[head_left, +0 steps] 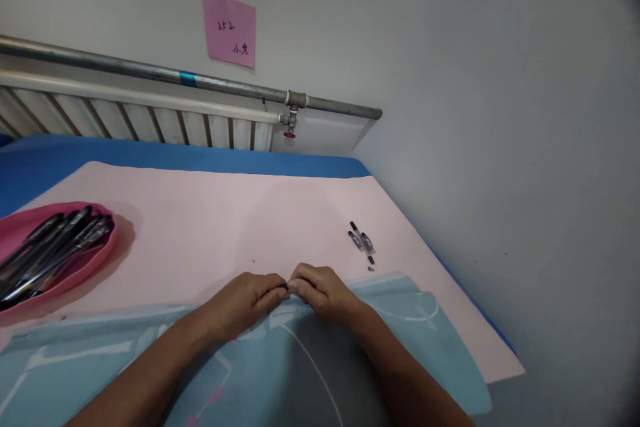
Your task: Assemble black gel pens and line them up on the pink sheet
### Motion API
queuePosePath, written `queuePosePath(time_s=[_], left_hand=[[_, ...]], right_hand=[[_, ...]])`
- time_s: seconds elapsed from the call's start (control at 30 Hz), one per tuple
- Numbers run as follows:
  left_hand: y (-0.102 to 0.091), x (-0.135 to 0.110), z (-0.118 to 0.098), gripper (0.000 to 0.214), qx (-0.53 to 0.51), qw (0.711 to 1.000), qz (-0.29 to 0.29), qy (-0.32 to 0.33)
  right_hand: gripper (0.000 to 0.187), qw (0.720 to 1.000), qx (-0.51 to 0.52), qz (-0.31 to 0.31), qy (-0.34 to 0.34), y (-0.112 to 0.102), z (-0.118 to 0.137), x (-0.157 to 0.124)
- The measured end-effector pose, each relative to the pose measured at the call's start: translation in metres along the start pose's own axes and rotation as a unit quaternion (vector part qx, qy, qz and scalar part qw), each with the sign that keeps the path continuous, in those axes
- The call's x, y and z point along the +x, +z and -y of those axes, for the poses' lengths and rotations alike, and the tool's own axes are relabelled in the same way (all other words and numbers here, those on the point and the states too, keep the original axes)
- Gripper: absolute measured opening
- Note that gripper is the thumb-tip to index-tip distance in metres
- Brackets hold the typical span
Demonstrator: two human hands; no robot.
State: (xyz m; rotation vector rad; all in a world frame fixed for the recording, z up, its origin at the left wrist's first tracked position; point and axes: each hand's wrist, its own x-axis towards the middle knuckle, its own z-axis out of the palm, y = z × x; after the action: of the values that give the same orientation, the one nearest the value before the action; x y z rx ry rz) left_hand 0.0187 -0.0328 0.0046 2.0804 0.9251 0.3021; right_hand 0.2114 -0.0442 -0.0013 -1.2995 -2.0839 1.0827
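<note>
My left hand (255,295) and my right hand (323,288) meet in front of me, thumbs and fingers pinched together. A small black piece (285,286) shows between the left fingertips and the right ones; most of it is covered, so its kind is unclear. Both hands sit at the far edge of a light blue patterned cloth (420,333). Beyond the right hand, a dark slim pen part (362,242) lies on the pink table cover (200,213) with clear, dark-ended pen caps (368,242) beside it. A tiny dark bit (371,269) lies just nearer.
On the left, a pink basin (107,257) holds several black pens (55,243). A blue surface (225,159) borders the cover at the back. Behind stand a white radiator (165,121) and a metal pipe (240,88). A grey wall (500,147) closes the right side.
</note>
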Motion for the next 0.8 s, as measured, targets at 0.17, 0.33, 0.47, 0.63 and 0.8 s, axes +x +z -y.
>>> queuePosePath(time_s=[0.17,0.33,0.47,0.63,0.8], left_hand=[[0.004,0.0,0.002,0.033,0.066,0.997,-0.02,0.024],[0.011,0.001,0.005,0.038,0.196,0.977,-0.062,0.049],[0.014,0.0,0.007,0.04,0.291,0.951,-0.09,0.056],[0.018,0.0,0.01,0.039,0.352,0.923,-0.134,0.073],[0.015,0.003,0.01,0.036,0.236,0.962,-0.129,0.052]], right_hand=[[0.022,1.0,0.006,-0.015,0.013,0.0,0.003,0.0],[0.026,0.998,0.044,-0.016,0.041,0.001,0.003,0.002],[0.027,0.994,0.088,-0.009,0.07,0.001,0.003,0.003],[0.027,0.982,0.157,0.001,0.102,0.004,0.001,0.005],[0.029,0.967,0.219,-0.049,0.123,0.008,0.001,0.007]])
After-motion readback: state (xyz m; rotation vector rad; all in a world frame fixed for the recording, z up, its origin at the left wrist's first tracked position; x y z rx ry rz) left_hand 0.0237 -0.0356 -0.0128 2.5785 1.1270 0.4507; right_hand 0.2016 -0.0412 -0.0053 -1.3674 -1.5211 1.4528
